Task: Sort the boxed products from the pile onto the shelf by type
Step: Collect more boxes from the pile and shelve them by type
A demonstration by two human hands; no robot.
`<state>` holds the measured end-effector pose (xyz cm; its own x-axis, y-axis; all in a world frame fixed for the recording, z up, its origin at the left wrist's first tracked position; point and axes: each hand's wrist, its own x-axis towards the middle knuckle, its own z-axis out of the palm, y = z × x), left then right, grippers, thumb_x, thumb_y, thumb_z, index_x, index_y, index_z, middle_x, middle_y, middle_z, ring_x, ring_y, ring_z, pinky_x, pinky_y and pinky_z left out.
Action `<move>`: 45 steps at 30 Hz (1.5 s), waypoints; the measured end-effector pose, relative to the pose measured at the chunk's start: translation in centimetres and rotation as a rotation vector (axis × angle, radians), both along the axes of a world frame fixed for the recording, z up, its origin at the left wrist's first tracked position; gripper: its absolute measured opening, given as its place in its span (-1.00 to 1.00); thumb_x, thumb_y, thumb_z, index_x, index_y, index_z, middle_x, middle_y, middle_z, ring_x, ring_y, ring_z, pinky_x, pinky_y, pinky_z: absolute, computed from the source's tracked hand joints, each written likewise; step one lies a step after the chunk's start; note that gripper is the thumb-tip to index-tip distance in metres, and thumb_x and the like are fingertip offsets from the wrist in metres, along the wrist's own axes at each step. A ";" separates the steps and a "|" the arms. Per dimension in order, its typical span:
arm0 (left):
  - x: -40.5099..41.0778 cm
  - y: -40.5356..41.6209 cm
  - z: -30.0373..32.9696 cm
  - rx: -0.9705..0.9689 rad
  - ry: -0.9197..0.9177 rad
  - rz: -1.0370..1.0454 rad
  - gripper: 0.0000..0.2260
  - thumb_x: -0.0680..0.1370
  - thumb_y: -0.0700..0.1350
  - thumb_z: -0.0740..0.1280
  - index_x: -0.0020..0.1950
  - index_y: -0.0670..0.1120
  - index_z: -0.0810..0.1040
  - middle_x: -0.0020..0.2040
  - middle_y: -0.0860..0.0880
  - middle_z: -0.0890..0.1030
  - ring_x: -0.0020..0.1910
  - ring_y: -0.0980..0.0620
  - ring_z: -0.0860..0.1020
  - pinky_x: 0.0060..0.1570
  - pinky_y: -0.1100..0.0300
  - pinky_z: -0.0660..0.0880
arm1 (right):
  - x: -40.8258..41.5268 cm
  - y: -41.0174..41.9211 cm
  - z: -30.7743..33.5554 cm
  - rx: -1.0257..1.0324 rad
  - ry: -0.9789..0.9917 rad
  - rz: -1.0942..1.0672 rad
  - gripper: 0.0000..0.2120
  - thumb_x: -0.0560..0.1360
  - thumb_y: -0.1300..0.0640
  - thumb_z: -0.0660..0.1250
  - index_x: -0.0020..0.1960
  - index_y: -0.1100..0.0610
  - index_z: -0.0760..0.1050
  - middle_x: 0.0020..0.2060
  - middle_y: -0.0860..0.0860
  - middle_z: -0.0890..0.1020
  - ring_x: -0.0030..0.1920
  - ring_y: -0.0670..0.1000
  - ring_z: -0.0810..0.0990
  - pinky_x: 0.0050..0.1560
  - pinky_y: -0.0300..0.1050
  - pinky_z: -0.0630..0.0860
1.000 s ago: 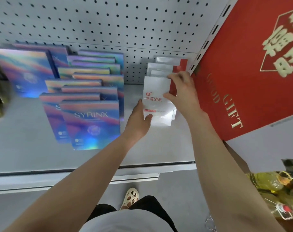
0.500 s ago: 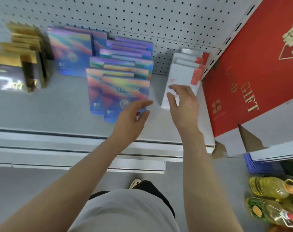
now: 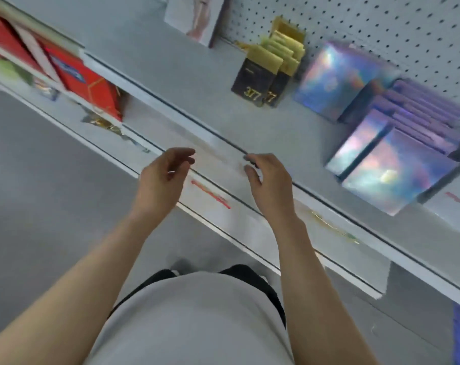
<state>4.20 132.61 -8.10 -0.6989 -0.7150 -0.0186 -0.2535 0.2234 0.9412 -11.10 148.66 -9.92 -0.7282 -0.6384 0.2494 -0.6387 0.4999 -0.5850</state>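
Iridescent boxes (image 3: 397, 169) on shelf (image 3: 197, 83), left hand (image 3: 163, 180), right hand (image 3: 268, 185) empty

A single head-worn camera looks down, tilted, close over the shelf (image 3: 250, 119) edge and floor (image 3: 39, 193).

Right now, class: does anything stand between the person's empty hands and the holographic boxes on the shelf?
Nothing visible does. The left hand and right hand hover empty over the shelf edge; bare shelf lies between them and the holographic boxes.
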 end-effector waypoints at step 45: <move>14.8 -86.6 -0.6 -0.039 -0.175 0.361 -0.73 0.61 -0.23 0.26 0.13 0.13 0.57 0.02 0.14 0.65 -0.01 0.23 0.58 -0.06 0.51 0.42 | 8.2 -93.0 -1.0 0.018 -0.042 0.308 -0.75 0.63 0.10 0.24 0.27 0.10 0.54 0.15 -0.01 0.60 0.14 0.03 0.53 0.14 -0.09 0.46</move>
<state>18.96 46.01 -8.66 -0.3910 -0.9167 -0.0827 -0.4780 0.1255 0.8693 -2.87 55.63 -10.88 -0.5092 -0.8346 0.2099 -0.7373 0.2973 -0.6066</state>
